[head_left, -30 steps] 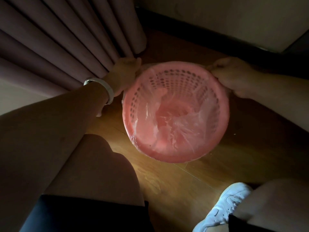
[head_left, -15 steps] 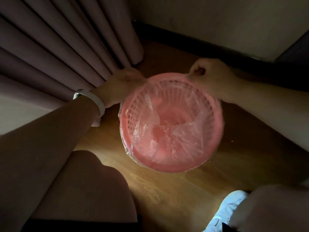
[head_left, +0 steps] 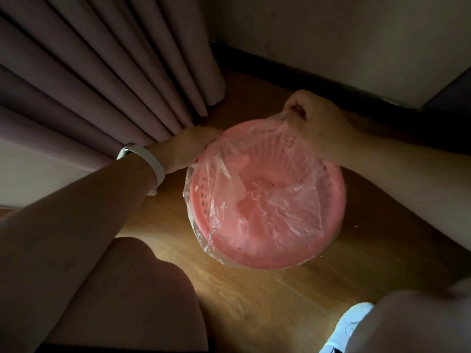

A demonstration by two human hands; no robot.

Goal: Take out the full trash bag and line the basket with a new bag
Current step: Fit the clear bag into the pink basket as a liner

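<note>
On the dim wooden floor (head_left: 244, 301) beside the curtain (head_left: 102, 85), the pink basket (head_left: 328, 240) holds the clear bag (head_left: 267, 200); both the left hand (head_left: 186, 151) and the right hand (head_left: 316, 118) pinch its far edge, which should be stretched evenly over the rim.

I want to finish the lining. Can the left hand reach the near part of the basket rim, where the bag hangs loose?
Probably yes. The left hand rests at the far-left rim of the basket, and nothing lies along the left side toward the near bag edge.
</note>
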